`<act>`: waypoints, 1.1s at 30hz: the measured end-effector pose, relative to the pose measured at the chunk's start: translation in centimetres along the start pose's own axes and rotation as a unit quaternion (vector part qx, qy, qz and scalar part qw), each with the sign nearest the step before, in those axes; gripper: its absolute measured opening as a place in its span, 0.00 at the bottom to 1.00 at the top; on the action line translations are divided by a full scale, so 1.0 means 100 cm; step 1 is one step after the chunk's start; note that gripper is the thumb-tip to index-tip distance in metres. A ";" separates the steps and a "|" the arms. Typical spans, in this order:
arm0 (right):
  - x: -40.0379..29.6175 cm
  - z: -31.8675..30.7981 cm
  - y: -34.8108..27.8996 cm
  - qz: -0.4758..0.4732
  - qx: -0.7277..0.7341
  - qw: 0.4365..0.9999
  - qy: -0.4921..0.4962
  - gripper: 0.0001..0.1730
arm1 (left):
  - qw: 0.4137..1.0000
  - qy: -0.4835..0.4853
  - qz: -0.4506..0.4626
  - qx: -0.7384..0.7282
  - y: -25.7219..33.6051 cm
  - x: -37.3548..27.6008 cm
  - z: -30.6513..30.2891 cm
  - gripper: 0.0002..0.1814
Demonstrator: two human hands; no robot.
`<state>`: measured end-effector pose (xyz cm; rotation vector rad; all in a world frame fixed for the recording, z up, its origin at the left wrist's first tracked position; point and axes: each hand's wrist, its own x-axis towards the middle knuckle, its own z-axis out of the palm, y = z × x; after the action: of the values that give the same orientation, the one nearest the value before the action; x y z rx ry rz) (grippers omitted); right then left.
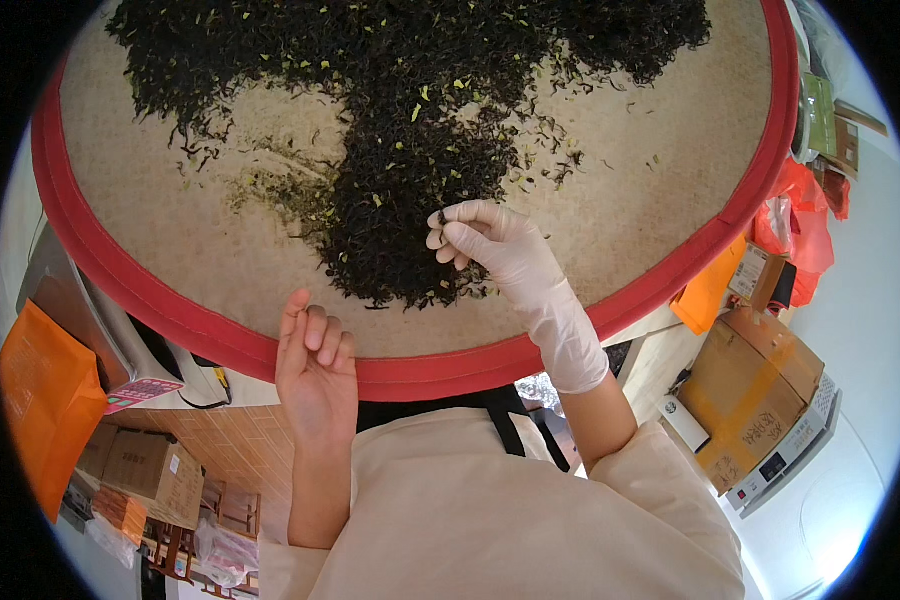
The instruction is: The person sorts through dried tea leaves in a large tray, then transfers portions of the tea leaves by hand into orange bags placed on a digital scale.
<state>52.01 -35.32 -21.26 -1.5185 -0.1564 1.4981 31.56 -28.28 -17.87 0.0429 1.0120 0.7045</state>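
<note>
A broad heap of dark, twisted tea leaves (412,172), flecked with yellow-green bits, lies on a large round woven tray (667,180) edged in red cloth. My right hand (495,240), in a thin white glove, is over the near part of the heap. Its thumb and forefinger pinch a small dark leaf piece (442,219). Bare and palm up, my left hand (319,367) is at the near rim, left of the heap's tip. Its fingers are loosely bent, with nothing seen in them.
Left of the tray are a metal scale (139,375) with a keypad and an orange bag (49,405). Cardboard boxes (150,472) stand lower left. At right are a red plastic bag (802,225), an orange packet (709,289) and a large taped carton (754,390).
</note>
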 end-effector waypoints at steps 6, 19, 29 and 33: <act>-0.008 -0.001 -0.012 0.047 0.123 0.991 -0.035 0.09 | 1.000 -0.021 0.000 0.000 0.000 0.002 -0.002 0.13; -0.016 0.000 -0.012 0.031 0.122 0.991 -0.038 0.08 | 1.000 -0.011 -0.020 0.015 -0.005 0.005 0.004 0.13; -0.030 0.016 -0.024 -0.076 -0.064 0.992 0.080 0.08 | 0.998 -0.013 -0.044 0.047 -0.007 0.007 0.011 0.14; -0.031 0.017 -0.028 -0.093 -0.113 0.985 0.091 0.08 | 0.997 -0.015 -0.047 0.063 -0.009 0.008 0.014 0.14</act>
<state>51.32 -35.08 -16.82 -1.7613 -0.3589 1.2178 33.45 -28.16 -17.99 0.1138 1.0224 0.5532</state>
